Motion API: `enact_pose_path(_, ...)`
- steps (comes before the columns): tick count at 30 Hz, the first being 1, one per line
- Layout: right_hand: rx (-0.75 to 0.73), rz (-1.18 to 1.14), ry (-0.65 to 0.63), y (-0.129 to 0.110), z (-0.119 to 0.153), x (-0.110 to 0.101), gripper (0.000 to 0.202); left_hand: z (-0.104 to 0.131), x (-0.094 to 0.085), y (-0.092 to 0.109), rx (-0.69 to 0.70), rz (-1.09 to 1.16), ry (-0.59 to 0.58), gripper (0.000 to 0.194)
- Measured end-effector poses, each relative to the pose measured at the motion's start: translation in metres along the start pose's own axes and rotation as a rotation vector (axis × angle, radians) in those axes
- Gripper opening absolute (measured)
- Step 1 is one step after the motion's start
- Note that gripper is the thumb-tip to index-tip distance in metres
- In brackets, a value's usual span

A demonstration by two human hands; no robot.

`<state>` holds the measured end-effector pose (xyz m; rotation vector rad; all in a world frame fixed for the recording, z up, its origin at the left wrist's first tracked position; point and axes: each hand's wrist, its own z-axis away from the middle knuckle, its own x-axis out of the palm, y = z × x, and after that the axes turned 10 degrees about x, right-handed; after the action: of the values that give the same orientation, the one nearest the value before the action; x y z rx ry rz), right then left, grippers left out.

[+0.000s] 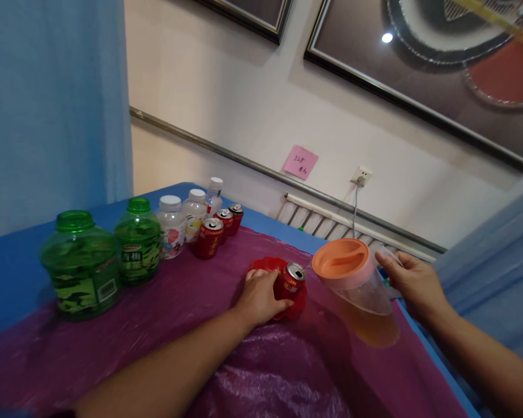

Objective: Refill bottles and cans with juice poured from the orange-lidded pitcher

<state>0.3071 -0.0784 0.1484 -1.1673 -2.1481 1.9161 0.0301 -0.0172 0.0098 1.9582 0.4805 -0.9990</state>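
In the middle of the table, a red can (291, 281) with an open top stands tilted in a red scalloped dish (297, 303). My left hand (261, 295) is closed around the can's left side. To the right, my right hand (412, 283) grips the handle of a clear pitcher (366, 313) with an orange lid. The pitcher holds brownish liquid and is tipped left, its spout close to the can's top. Whether liquid is flowing from the spout is too small to tell.
Two green jars (85, 267) stand at the left. Behind them are several clear bottles with white caps (171, 226) and several red cans (208, 239). Purple plastic sheeting (174, 307) covers the blue table. A radiator (314, 220) and wall socket (361, 176) are behind.
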Motion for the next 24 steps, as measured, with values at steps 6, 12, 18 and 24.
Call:
enact_pose_path(6, -0.003, -0.002, -0.010, 0.0014, -0.0006, -0.0016, 0.060, 0.0003, 0.0004, -0.0007, 0.007, 0.003, 0.006, 0.048)
enact_pose_path(12, 0.031, -0.021, -0.008, 0.0020, -0.0001, -0.0019, 0.060, -0.0001, -0.0004, 0.0001, -0.001, 0.000, -0.011, 0.049)
enact_pose_path(18, 0.042, -0.017, -0.011, 0.0049, -0.0020, -0.0037, 0.057, -0.0002, 0.0007, -0.0001, -0.003, -0.002, -0.007, 0.051)
enact_pose_path(24, 0.049, -0.023, -0.010, 0.0048, -0.0005, -0.0036, 0.057, 0.0001, 0.0011, -0.0009, -0.002, -0.003, -0.007, 0.049)
